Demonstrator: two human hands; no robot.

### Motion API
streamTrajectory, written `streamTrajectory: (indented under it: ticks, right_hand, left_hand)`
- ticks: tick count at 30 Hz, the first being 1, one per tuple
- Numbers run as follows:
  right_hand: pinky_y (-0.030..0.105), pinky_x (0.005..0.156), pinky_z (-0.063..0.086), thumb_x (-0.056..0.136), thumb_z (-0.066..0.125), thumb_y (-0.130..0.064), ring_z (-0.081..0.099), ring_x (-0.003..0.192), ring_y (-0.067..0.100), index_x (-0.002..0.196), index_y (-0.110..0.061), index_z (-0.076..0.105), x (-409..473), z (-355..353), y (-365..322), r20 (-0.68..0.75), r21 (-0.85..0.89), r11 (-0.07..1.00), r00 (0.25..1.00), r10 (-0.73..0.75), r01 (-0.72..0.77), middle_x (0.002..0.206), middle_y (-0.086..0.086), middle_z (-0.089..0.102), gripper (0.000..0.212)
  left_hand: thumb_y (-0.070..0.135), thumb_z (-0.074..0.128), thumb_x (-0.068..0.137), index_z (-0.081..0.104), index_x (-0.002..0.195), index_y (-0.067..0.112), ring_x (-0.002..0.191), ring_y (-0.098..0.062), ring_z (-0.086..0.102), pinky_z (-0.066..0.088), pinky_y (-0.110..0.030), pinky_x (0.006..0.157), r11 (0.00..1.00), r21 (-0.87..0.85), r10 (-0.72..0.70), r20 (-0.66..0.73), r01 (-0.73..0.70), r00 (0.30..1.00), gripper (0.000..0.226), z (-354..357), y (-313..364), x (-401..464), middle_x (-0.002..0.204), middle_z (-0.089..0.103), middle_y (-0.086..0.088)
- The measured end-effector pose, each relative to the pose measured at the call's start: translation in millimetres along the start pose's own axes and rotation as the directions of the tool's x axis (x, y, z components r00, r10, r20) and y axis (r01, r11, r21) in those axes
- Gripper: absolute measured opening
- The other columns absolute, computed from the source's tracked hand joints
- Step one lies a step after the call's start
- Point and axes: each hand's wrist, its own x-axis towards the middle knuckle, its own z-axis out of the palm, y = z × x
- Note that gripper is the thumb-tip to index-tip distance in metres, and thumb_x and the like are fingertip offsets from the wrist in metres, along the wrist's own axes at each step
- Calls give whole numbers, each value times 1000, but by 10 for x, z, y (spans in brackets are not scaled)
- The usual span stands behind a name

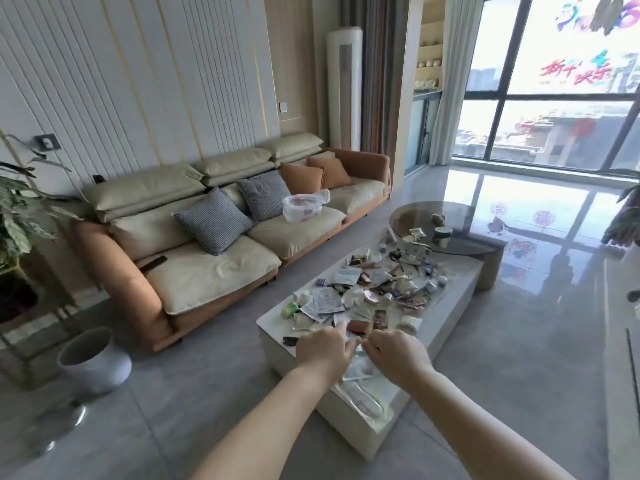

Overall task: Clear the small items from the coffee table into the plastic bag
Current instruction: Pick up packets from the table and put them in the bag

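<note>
Across the left and centre of the frame runs the sofa, and on its right-hand seat cushion sits the plastic bag, mouth open, already holding a few things. Lower centre, the white table reaches from our hands toward a round glass table at centre right. A heap of small items (sachets, packets, little tubs and tubes) covers most of its top.

Our left hand and right hand meet over the near end of the table, fingers curled toward each other around something thin and pale, perhaps a clear film or packet. We cannot tell what it is, or whether both hands truly grip it.

The bag lies well apart from the table, so each handful must cross open floor; loose sachets could slip out on the way. The bag is soft and unsupported, and a careless drop might tip it or miss the mouth. Sweeping the heap could also push pieces off the far edge.

The fingertips are hidden behind the knuckles, the items blur into one another, and the table's near corner is cut by our arms.
</note>
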Motion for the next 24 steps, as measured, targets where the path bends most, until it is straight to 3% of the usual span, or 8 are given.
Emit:
streamTrajectory:
  ticks: [3, 8, 12, 19, 24]
  right_hand:
    - [34, 71, 49, 99, 33, -39, 65, 95, 25, 93, -17, 62, 86, 217, 57, 120, -14, 1000, 993, -10, 12, 94, 2, 64, 37]
    - [32, 75, 46, 98, 34, -38, 62, 99, 26, 102, -15, 63, 224, 489, 91, 245, 26, 993, 963, 109, -119, 106, 6, 66, 37]
    - [30, 72, 45, 96, 37, -34, 62, 99, 27, 93, -12, 64, 425, 783, 62, 304, 60, 973, 932, 196, -224, 105, 6, 67, 35]
    - [31, 79, 46, 96, 35, -36, 60, 107, 29, 104, -14, 64, 723, 1132, -92, 399, 74, 920, 857, 327, -386, 114, 9, 65, 36]
    - [27, 69, 38, 94, 38, -32, 61, 102, 28, 97, -13, 62, 753, 1368, -66, 433, 45, 885, 808, 400, -463, 111, 8, 64, 31]
  left_hand:
    - [50, 27, 98, 45, 133, 17, 103, -27, 62, 46, -34, 79, 999, 6, -51, 115, 51, 992, 51, 184, -49, 88, 112, 66, -8]
    - [49, 29, 99, 59, 105, 16, 103, -26, 61, 39, -31, 74, 999, 11, -38, 228, 36, 973, 45, 494, -228, 228, 109, 66, -7]
    - [50, 29, 98, 61, 105, 17, 105, -25, 61, 42, -31, 77, 1000, -3, -20, 291, 21, 956, 47, 731, -452, 431, 110, 67, -5]
    - [51, 30, 97, 62, 102, 17, 105, -26, 61, 42, -31, 77, 999, -37, 34, 386, -22, 922, 47, 1061, -834, 809, 109, 67, -5]
    - [54, 31, 96, 64, 98, 18, 104, -24, 61, 43, -31, 83, 995, -98, 19, 484, 33, 875, 48, 1351, -1050, 898, 105, 68, -2]
